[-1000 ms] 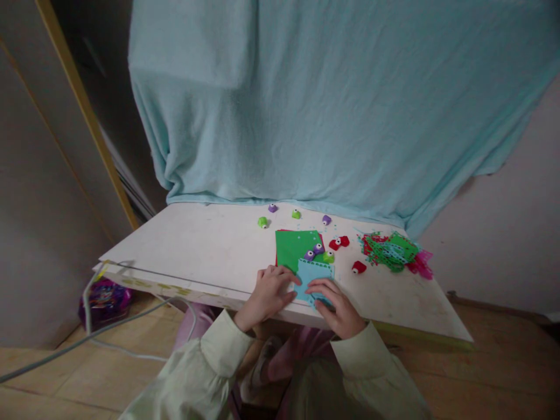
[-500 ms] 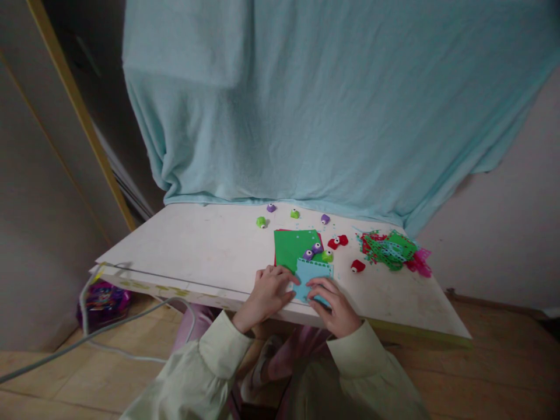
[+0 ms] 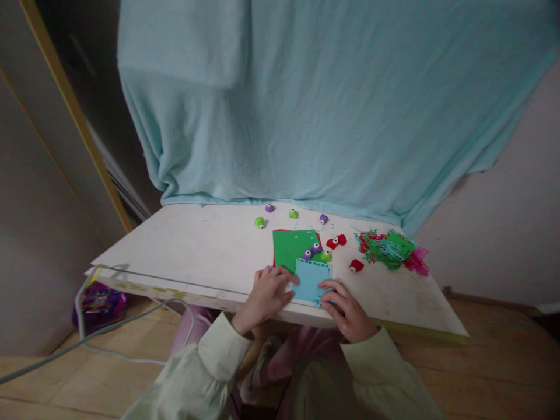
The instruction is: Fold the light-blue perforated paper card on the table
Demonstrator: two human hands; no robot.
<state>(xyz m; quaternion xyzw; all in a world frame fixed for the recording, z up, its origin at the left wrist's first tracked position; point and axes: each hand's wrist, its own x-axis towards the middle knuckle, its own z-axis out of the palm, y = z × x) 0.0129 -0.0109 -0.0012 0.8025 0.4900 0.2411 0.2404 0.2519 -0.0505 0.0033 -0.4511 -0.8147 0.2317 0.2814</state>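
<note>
A light blue square sheet (image 3: 311, 279) with a scalloped, punched edge along its top lies at the table's front, partly over a green sheet (image 3: 289, 248). My left hand (image 3: 268, 293) rests at its left side, fingers stretched out and their tips on the sheet. At its lower right corner is my right hand (image 3: 347, 309), fingers loosely bent and apart, the tips touching the right edge. Small blue scraps (image 3: 318, 301) sit by the right fingertips. Whether a tiny scrap is between those fingers is too small to tell.
Small purple, green and red blocks with eyes, such as a red one (image 3: 356, 265), stand around the sheets. A tangled heap of punched green, red, blue and pink strips (image 3: 387, 249) lies at right. A blue cloth (image 3: 306, 105) hangs behind the white table (image 3: 201, 245).
My right hand has moved to the right, off the middle of the blue sheet to its edge, uncovering more of it. My left hand has stayed in place.
</note>
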